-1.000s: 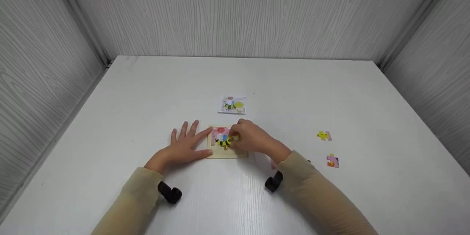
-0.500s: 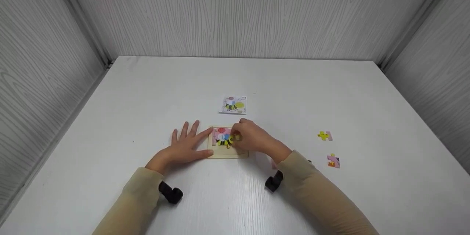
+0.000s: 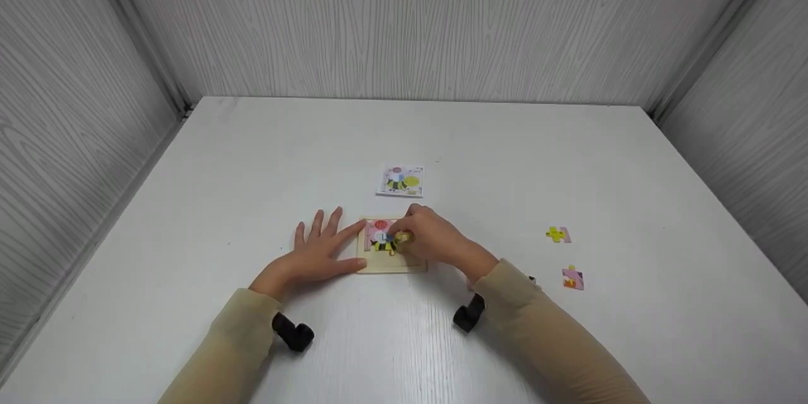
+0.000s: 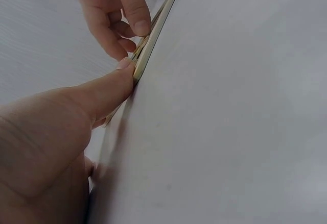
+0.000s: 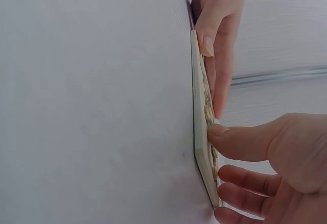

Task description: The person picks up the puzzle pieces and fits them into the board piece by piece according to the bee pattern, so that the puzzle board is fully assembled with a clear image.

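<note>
A small wooden puzzle tray (image 3: pixel 382 263) lies on the white table, its upper part filled with joined pieces (image 3: pixel 380 237) that show a bee and a red circle. My left hand (image 3: pixel 312 257) rests beside it with fingers spread; thumb and index finger press on the tray's left edge. With curled fingers, my right hand (image 3: pixel 439 237) pinches a yellow puzzle piece (image 3: pixel 403 237) at the right end of the joined pieces. In the right wrist view, the right thumb (image 5: pixel 219 131) lies against the raised pieces. Part of the tray is hidden under the right hand.
Behind the tray lies a square picture card (image 3: pixel 401 181) with the bee design. To the right are a yellow loose piece (image 3: pixel 558 234) and a pink one (image 3: pixel 573 278). More pieces peek out from under the right sleeve (image 3: pixel 521 303). Wood-grain panels enclose the table.
The right fingers shift slightly over the yellow piece, with the index finger reaching farther left over the joined pieces. The left hand and tray stay in place.
</note>
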`<state>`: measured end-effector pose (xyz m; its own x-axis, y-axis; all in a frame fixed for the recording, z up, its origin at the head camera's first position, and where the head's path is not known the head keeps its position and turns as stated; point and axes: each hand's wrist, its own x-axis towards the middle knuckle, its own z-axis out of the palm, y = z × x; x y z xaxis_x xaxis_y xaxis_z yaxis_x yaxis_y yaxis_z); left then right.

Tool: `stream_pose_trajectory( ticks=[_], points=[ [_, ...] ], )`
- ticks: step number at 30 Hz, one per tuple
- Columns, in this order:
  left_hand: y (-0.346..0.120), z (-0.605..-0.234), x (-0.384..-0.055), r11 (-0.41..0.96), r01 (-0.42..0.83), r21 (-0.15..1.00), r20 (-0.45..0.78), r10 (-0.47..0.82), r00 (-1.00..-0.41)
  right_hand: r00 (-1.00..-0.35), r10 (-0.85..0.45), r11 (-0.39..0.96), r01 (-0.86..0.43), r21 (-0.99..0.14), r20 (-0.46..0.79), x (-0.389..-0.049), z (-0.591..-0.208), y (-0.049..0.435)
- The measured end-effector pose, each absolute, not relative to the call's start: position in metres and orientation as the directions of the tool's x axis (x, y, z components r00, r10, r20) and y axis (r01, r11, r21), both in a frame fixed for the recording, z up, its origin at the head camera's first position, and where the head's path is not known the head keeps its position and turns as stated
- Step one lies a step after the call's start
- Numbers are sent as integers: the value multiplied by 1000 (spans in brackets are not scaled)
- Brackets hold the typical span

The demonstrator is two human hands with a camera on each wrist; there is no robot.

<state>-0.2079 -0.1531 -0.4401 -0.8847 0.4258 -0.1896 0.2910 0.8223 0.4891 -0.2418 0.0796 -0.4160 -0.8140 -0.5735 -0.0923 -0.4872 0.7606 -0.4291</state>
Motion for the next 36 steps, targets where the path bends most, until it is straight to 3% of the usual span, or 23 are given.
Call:
stream_pose_trajectory(
  ticks=[16, 26, 36],
  points=[
    [-154, -443, -208, 821, 290, 491, -188, 425, -886, -797, -592, 770, -515, -376, -121, -243, -416, 79],
    [-153, -442, -207, 823, 297, 485, -182, 427, -886, -764, -640, 741, -587, -327, -78, -243, -417, 79],
    [-155, -443, -208, 827, 297, 477, -183, 424, -887, -793, -594, 751, -484, -449, -138, -247, -414, 79]
  ],
)
